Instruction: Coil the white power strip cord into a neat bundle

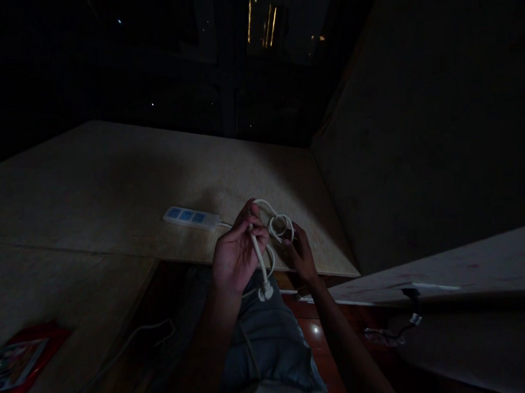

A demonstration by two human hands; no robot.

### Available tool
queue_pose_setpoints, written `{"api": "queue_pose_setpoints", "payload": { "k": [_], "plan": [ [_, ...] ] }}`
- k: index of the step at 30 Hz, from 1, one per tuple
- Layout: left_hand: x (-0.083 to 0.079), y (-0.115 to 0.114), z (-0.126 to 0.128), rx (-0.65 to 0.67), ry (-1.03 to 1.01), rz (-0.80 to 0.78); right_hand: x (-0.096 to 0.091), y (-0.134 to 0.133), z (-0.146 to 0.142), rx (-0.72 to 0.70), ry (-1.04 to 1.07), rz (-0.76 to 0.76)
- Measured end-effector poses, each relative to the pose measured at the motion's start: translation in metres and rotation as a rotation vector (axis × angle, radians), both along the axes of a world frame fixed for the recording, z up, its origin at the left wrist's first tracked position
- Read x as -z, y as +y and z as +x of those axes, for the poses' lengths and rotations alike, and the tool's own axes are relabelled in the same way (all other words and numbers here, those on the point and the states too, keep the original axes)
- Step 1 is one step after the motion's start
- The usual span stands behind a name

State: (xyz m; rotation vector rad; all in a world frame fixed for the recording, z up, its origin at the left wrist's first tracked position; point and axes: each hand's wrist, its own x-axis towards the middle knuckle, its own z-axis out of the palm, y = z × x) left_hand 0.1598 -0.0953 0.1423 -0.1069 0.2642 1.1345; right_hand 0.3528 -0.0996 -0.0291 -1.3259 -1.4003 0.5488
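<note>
My left hand [239, 248] is closed around a white power cord [257, 253], with its plug [265, 291] hanging below the fingers over my lap. To the right, my right hand [300, 256] pinches a small looped part of the same cord, where the loops cross like a loose knot. Between the two hands the cord arches up and over. A white power strip [191, 218] with blue socket faces lies on the pale ledge left of my left hand, and a cord runs from its right end behind that hand.
The pale ledge [123, 175] runs below a dark window with lights outside. A dark wall [427, 121] rises at the right. A red packet [26, 365] lies at the lower left, near a thin white cable [141, 328]. A dark cable [404, 330] is at the lower right.
</note>
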Motion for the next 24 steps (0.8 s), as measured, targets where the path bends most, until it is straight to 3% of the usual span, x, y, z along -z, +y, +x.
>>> {"api": "queue_pose_setpoints", "payload": {
  "k": [5, 11, 14, 17, 20, 22, 24],
  "plan": [
    [-0.002, -0.003, 0.017, -0.023, 0.129, 0.042, -0.018, -0.023, -0.014, 0.007, 0.165, -0.092],
    [0.004, 0.001, 0.057, -0.147, 0.347, 0.124, -0.069, -0.056, -0.027, 0.069, 0.340, -0.135],
    [0.016, 0.001, 0.073, -0.194, 0.356, 0.102, -0.086, -0.071, -0.021, -0.074, 0.523, -0.283],
    [0.029, -0.004, 0.085, -0.186, 0.370, 0.119, -0.094, -0.084, -0.011, -0.211, 0.572, -0.401],
    [0.043, -0.010, 0.086, -0.105, 0.464, 0.203, -0.100, -0.092, -0.001, -0.145, 0.579, -0.427],
    [0.055, -0.010, 0.079, -0.062, 0.660, 0.264, -0.109, -0.096, 0.006, -0.044, 0.623, -0.390],
    [0.072, -0.005, 0.069, -0.106, 0.944, 0.305, -0.121, -0.099, 0.012, 0.050, 0.652, -0.323]
  ]
}}
